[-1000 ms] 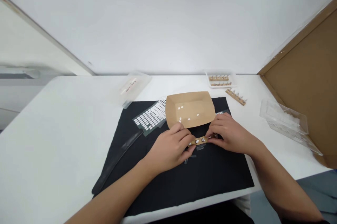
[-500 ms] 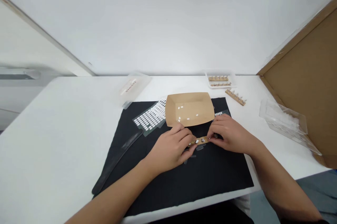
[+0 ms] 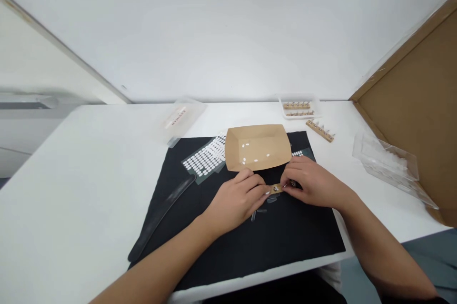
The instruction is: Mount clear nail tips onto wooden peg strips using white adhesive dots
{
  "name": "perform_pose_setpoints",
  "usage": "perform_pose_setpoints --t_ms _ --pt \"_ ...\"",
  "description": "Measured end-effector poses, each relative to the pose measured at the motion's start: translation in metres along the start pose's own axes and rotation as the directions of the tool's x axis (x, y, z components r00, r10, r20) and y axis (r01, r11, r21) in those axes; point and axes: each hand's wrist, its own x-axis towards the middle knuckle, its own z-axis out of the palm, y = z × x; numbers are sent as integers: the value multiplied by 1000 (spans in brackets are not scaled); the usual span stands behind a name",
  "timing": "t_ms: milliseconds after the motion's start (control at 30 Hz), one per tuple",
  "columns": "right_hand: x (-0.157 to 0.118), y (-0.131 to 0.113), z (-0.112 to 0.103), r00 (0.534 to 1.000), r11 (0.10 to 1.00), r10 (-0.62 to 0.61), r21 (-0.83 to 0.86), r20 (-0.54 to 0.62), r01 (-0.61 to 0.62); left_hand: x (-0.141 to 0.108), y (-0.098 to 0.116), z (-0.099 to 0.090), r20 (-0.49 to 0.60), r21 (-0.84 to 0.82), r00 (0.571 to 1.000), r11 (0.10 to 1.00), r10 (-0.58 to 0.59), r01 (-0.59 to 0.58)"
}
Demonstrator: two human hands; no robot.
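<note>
A narrow wooden strip with round metal studs (image 3: 275,189) lies between my hands over the black cloth (image 3: 250,251). My left hand (image 3: 232,201) is closed on its left end, fingers pressed together, with a small white spot at the fingertips. My right hand (image 3: 312,182) pinches the strip towards its right end; a shiny stud shows beside the thumb. What the right fingertips hold on the strip is hidden. Just below are several clear, nail-shaped plastic tips (image 3: 272,199). Beyond the hands stands a brown paper tray (image 3: 262,137) holding several white ovals.
A sheet of white oval stickers (image 3: 202,161) and a long black file-like strip (image 3: 160,216) lie left. At the back are a plastic pouch (image 3: 182,118), a white box of studded strips (image 3: 299,109) and another strip (image 3: 320,131). A clear case (image 3: 392,166) stands right, near cardboard (image 3: 417,104).
My left fingers have shifted slightly right along the strip and now cover the white oval and stud seen there before. My right hand has hardly moved.
</note>
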Motion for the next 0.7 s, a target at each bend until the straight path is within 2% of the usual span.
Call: perform_pose_setpoints --t_ms 167,367,500,700 --pt "-2 -2 -4 999 1000 -20 -11 -31 20 -1 -2 -1 -116 -133 992 991 -50 34" --pt "-2 -11 -4 960 994 -106 11 -258 113 3 3 -7 -302 -287 951 958 -71 -20" --pt "3 -18 11 944 967 -177 131 -277 220 5 7 -12 -324 -356 942 934 -93 -30" --pt "8 -21 24 938 951 -187 187 -290 248 5 6 -14 -334 -353 937 936 -103 -22"
